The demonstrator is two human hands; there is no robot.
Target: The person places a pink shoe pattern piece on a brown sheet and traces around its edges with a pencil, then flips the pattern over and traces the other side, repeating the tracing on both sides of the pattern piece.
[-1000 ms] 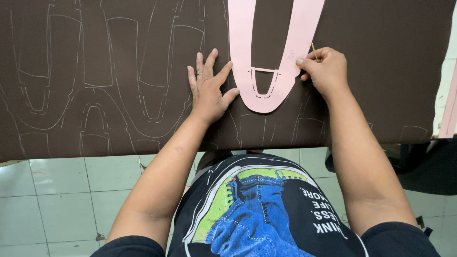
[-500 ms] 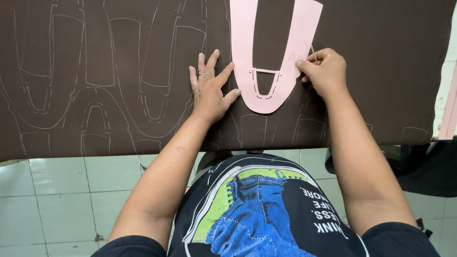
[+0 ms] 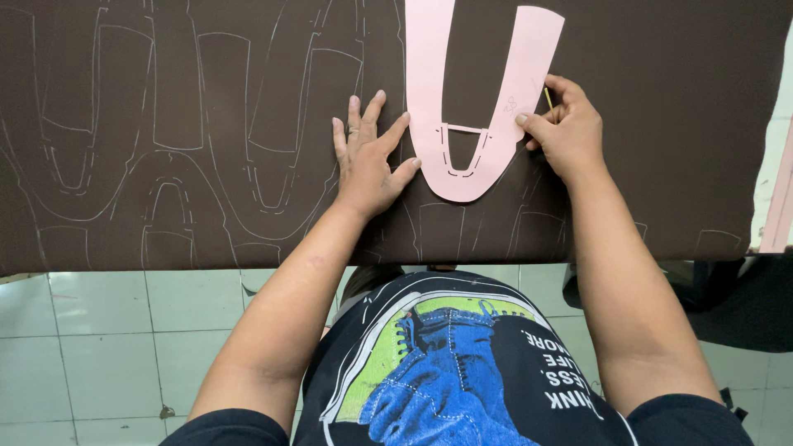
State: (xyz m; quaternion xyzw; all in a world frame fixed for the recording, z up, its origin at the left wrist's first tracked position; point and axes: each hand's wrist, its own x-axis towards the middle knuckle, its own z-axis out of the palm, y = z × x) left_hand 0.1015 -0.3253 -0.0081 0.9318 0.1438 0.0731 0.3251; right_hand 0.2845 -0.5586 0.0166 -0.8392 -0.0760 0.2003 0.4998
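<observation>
L hand [image 3: 368, 161] lay flat, fingers spread, on the brown sheet [image 3: 661, 165], thumb touching the pink U-shaped template [image 3: 475, 124] at its left edge. R hand [image 3: 566, 132] pinched a thin yellow marker [image 3: 548, 100], mostly hidden, against the template's right arm. Template's top was cut off by frame. Traced outlines [image 3: 165, 149] lay left of it.

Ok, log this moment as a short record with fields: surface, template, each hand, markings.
surface: dark brown material sheet spread flat over a table edge
template: pink U-shaped pattern piece lying on the sheet, its closed end toward the person
left hand: left hand flat on the sheet, fingers spread, fingertips at the pattern's left edge
right hand: right hand grips a thin yellow marking tool at the pattern's right edge
markings: traced outlines of similar shapes cover the sheet's left part
</observation>
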